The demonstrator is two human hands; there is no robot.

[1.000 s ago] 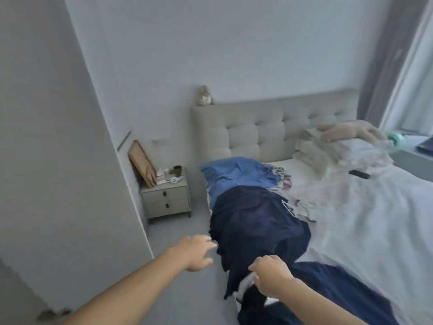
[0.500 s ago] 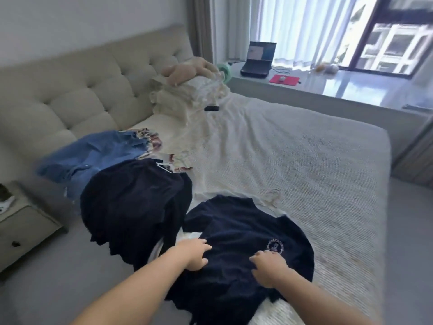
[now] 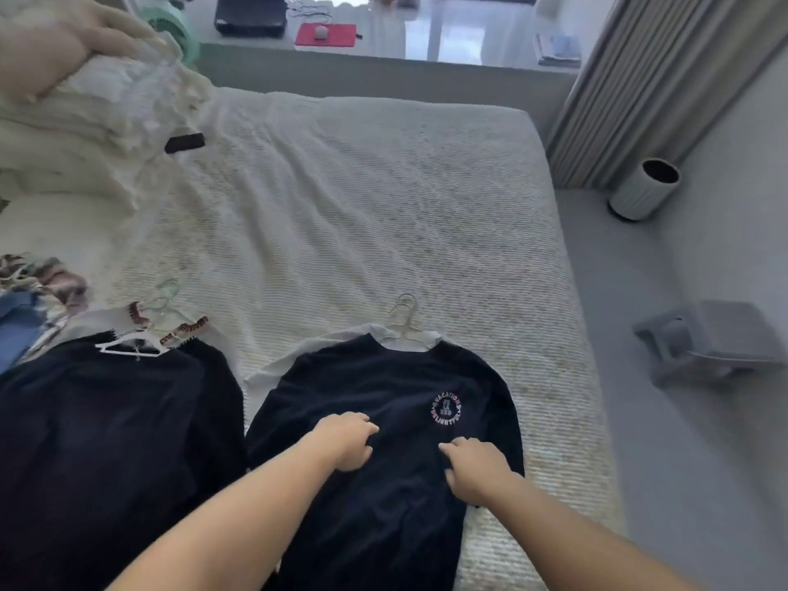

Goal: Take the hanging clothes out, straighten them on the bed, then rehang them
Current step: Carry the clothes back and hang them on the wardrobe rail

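A navy shirt point(image 3: 383, 386) with a round pink logo lies flat on the white bed point(image 3: 383, 206), on a pale hanger point(image 3: 405, 322), with a white garment showing under its collar. My left hand point(image 3: 345, 441) and my right hand point(image 3: 473, 469) sit on its chest, fingers curled into the fabric. To the left lies a second dark garment point(image 3: 106, 441) on a white hanger point(image 3: 128, 346). Blue denim point(image 3: 17, 326) and patterned clothes lie at the far left edge.
A black remote point(image 3: 184, 142) lies beside a pile of cream bedding point(image 3: 85, 121). On the grey floor to the right stand a white cylindrical bin point(image 3: 644, 187) and a grey box point(image 3: 716, 343). A laptop point(image 3: 250, 12) sits on the sill beyond.
My view swung from the nightstand side across to the bed. Both hands came down onto the navy logo shirt and now curl into its chest.
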